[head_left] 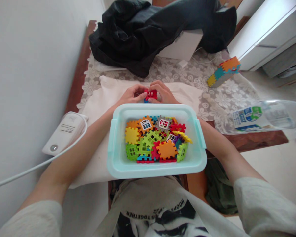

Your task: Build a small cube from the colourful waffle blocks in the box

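Just beyond the far rim of a pale turquoise bin (158,172), my two hands meet around a small block of red and blue interlocking plastic tiles (151,94). My left hand (133,94) grips it from the left, thumb against the red window tile. From the other side my right hand (164,93) curls its fingers over the top, with the thumb low at the front. The block's lower part is hidden by the bin rim. Inside the bin lie loose tiles, among them an orange tile (167,150), a yellow tile (132,135) and a green window tile (152,139).
A built tile tower (223,74) stands at the right on the lace tablecloth (212,107). A plastic bottle (263,115) lies near the right edge. Black fabric (143,33) drapes over a white box (181,46) at the back. A white power strip (64,133) with its cable sits left.
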### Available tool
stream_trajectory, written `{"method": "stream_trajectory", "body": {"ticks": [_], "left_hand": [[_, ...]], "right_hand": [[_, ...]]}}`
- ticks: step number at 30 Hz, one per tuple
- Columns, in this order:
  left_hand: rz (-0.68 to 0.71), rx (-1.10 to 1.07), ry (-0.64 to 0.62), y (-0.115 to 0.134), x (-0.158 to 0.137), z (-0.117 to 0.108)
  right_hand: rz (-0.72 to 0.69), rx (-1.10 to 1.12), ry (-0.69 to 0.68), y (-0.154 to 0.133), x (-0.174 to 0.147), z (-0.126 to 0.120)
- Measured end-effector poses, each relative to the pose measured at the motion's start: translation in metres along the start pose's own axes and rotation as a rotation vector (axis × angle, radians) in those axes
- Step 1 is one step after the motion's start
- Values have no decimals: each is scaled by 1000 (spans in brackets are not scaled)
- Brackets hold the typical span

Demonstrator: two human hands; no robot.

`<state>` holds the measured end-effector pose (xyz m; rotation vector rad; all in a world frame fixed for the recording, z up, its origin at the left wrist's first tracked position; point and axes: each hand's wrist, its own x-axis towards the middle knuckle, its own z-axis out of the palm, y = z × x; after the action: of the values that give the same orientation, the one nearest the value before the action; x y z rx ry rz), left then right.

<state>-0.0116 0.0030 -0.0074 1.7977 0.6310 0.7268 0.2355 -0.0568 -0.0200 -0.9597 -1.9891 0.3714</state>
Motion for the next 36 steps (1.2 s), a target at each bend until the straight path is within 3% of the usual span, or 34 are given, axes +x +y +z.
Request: {"method": "stream_trajectory", "body": {"ticks": [24, 36], "left_hand": [[3, -82, 59, -1, 6, 3], [-38, -127, 89, 9, 5, 4]], "right_hand": [[71, 25, -53, 6, 0, 0], [94, 43, -59, -7, 1, -5]]}}
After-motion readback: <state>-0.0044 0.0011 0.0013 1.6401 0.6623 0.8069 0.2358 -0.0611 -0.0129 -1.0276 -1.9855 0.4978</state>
